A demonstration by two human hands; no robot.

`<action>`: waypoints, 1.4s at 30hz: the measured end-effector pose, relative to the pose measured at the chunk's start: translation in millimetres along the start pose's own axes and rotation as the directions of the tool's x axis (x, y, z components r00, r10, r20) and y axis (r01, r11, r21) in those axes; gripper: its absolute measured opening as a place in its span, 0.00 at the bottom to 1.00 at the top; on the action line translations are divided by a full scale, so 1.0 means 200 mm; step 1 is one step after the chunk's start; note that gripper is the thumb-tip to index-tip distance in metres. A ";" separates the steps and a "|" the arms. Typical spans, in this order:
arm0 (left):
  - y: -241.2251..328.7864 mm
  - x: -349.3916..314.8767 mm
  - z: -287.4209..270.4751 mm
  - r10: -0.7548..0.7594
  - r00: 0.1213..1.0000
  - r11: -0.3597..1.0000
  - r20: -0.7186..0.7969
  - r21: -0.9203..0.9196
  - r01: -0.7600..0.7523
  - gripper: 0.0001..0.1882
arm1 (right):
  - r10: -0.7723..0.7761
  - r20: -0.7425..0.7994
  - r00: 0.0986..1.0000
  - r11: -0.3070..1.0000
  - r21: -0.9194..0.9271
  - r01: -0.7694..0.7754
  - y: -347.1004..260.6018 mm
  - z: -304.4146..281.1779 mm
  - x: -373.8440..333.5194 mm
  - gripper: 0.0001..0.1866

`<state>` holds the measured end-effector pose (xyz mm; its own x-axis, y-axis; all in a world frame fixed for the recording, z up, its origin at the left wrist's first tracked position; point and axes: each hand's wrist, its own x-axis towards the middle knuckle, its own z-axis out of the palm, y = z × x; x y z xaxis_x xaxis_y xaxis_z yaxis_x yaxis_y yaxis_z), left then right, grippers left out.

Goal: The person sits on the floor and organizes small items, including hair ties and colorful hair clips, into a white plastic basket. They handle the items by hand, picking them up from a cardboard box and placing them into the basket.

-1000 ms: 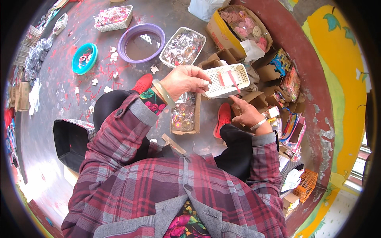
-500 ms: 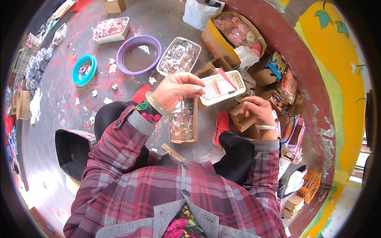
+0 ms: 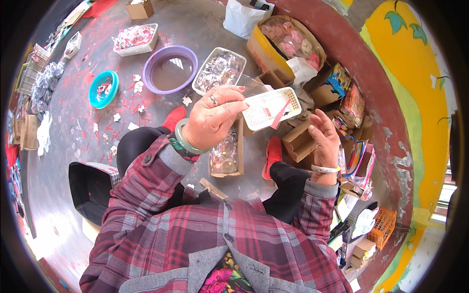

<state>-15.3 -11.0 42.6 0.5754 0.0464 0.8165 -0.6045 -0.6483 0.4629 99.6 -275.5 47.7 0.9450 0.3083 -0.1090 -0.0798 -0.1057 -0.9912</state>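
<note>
My left hand (image 3: 213, 116), with a ring and a pale bangle at the wrist, reaches to the near-left corner of a small white plastic basket (image 3: 253, 118). Its fingers are drawn together, and what they pinch is hidden. A clear film (image 3: 255, 87) shows just beyond those fingertips; I cannot tell whether they grip it. Inside the basket lies pale material, and a red strip (image 3: 280, 116) hangs over its near rim. To the right of the basket, my right hand (image 3: 325, 140) is raised with fingers apart and nothing in it.
Below the basket, a cardboard box (image 3: 240, 161) contains bagged small items. Farther off are a white basket of packets (image 3: 242, 73), a purple basin (image 3: 146, 73) and a turquoise basin (image 3: 92, 95). Boxes and a yellow carton (image 3: 259, 49) line the right. A black bin (image 3: 88, 195) stands left.
My left hand has turned to show its back and ring. My right hand has opened from curled fingers. The red strip has dropped toward the basket's near rim, and clear film now shows behind.
</note>
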 end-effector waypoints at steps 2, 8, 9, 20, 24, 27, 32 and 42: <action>0.01 0.00 0.00 0.003 1.000 1.000 0.008 -0.006 -0.003 0.15 | 0.113 0.051 0.992 0.965 0.232 -0.122 0.00 0.00 0.00 0.20; -0.01 -0.02 0.02 -0.039 0.999 0.999 0.009 0.003 0.039 0.13 | 0.052 0.262 0.964 0.777 0.595 -0.204 0.03 -0.03 0.04 0.21; -0.01 -0.02 0.02 -0.045 0.999 0.999 0.015 0.010 0.045 0.13 | 0.045 0.292 0.955 0.738 0.634 -0.229 0.04 -0.03 0.05 0.21; -0.01 -0.05 0.04 0.029 0.997 0.998 0.065 0.057 -0.033 0.17 | 0.200 0.298 0.933 0.921 0.266 -0.283 0.00 0.14 -0.02 0.13; 0.00 -0.07 0.08 0.068 0.989 0.993 0.131 0.085 -0.080 0.18 | 0.223 0.387 0.895 0.860 0.353 -0.368 -0.03 0.25 -0.05 0.14; 0.02 -0.08 0.07 0.055 0.983 0.992 0.176 0.106 -0.075 0.18 | 0.210 0.404 0.890 0.876 0.327 -0.355 0.00 0.27 -0.03 0.11; 0.01 -0.10 0.09 0.045 0.981 0.996 0.187 0.067 -0.058 0.16 | 0.252 0.447 0.858 0.853 0.316 -0.415 0.01 0.27 -0.01 0.06; 0.03 -0.09 0.08 0.022 0.975 0.995 0.220 0.086 -0.042 0.16 | 0.256 0.442 0.860 0.794 0.411 -0.448 0.04 0.30 0.00 0.05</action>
<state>-20.4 -27.9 24.2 0.6689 -0.1367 0.7307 -0.5786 -0.7129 0.3962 79.0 -218.9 36.1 0.6516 0.6560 -0.3809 -0.6172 0.1666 -0.7689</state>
